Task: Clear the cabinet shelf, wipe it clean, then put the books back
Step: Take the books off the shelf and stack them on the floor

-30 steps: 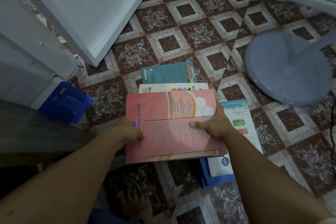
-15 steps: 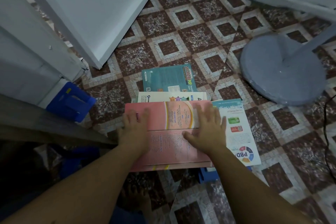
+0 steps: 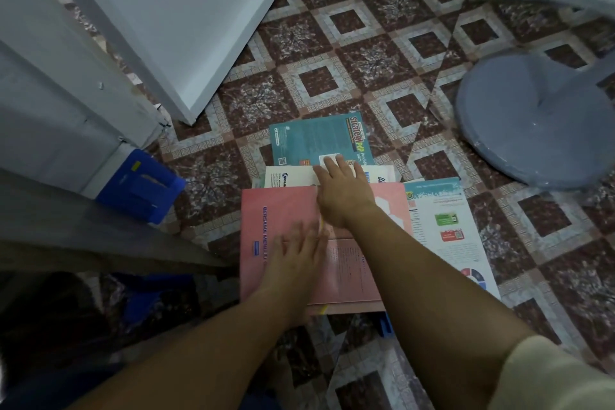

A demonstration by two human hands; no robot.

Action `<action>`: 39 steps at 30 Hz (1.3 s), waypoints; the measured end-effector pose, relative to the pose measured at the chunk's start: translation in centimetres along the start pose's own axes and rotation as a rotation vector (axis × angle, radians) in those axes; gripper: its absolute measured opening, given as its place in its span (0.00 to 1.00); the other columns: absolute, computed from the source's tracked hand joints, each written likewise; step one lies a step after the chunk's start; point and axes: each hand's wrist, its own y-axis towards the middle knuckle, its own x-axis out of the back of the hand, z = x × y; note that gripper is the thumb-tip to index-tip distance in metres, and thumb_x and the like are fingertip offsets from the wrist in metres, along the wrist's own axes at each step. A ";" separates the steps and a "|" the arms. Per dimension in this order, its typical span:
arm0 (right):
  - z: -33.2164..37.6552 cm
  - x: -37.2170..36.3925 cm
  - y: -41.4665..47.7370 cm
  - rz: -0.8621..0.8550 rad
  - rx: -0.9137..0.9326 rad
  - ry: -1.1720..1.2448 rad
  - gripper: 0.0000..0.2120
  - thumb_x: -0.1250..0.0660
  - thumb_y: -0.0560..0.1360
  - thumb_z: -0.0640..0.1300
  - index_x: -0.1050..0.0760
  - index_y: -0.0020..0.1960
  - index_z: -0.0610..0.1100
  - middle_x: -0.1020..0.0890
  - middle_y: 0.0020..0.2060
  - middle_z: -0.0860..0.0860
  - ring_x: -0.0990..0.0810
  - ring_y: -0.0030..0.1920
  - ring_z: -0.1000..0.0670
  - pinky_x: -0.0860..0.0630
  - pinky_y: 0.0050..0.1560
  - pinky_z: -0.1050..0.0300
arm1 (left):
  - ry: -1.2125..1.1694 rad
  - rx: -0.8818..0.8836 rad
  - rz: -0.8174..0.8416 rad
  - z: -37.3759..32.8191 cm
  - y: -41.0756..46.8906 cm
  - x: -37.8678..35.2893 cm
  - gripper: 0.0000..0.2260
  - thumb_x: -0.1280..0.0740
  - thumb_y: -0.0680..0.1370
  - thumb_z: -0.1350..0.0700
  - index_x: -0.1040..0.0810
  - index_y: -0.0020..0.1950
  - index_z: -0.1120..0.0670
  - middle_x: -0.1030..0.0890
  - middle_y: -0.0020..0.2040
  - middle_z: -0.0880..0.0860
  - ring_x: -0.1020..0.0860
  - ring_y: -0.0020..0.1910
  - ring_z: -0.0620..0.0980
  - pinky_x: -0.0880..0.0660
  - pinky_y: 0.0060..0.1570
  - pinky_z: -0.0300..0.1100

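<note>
Pink book (image 3: 283,220) topmost on a pile on the tiled floor (image 3: 382,53), left hand (image 3: 296,256) flat on it with fingers straight, right hand (image 3: 342,193) reaching beyond, fingers extended over white book (image 3: 289,176) and teal book (image 3: 312,140), booklet (image 3: 442,220) to the right, fan base (image 3: 539,123) well apart, blue box (image 3: 143,183) left.

Single cam, head-worn, wide-angle. Looks fwd & steeply down onto the tiled floor (image 3: 382,53), almost top-down. Close range: both forearms come in from the btm edge, w/ left hand (image 3: 296,256) & right hand (image 3: 342,196) near frame ctr over the book pile (image 3: 283,210). Lens bends straight lines toward the edges: white door panel (image 3: 183,10) upper left, grey round base (image 3: 532,116) cut off at right edge.
</note>
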 end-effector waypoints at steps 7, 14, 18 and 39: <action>-0.6 0.3 2.4 0.099 -0.060 0.038 0.28 0.53 0.79 0.55 0.43 0.77 0.45 0.38 0.75 0.46 0.44 0.76 0.45 0.60 0.74 0.36 | -0.131 0.106 0.017 0.8 0.6 -1.2 0.56 0.32 0.72 0.36 0.70 0.75 0.61 0.71 0.74 0.63 0.64 0.74 0.70 0.49 0.70 0.69; -1.4 1.0 2.5 0.066 -0.006 0.093 0.21 0.46 0.78 0.53 0.29 0.66 0.45 0.25 0.64 0.46 0.29 0.65 0.44 0.52 0.74 0.40 | -0.192 0.151 0.028 3.1 1.2 -0.2 0.65 0.30 0.62 0.28 0.69 0.75 0.61 0.69 0.75 0.61 0.63 0.74 0.70 0.47 0.70 0.69; -1.4 -0.3 1.1 -0.025 0.029 0.042 0.21 0.48 0.79 0.51 0.32 0.69 0.46 0.25 0.64 0.47 0.31 0.67 0.45 0.55 0.74 0.38 | -0.147 0.129 0.064 3.1 1.1 -0.1 0.66 0.28 0.62 0.29 0.71 0.74 0.62 0.71 0.75 0.62 0.64 0.73 0.71 0.46 0.69 0.69; -0.3 -5.3 -10.4 -0.236 0.084 0.030 0.31 0.43 0.74 0.59 0.35 0.73 0.47 0.33 0.73 0.46 0.41 0.75 0.43 0.55 0.74 0.42 | -0.089 0.227 0.002 4.5 -1.4 2.7 0.58 0.23 0.64 0.39 0.58 0.78 0.58 0.55 0.77 0.58 0.55 0.76 0.64 0.42 0.71 0.64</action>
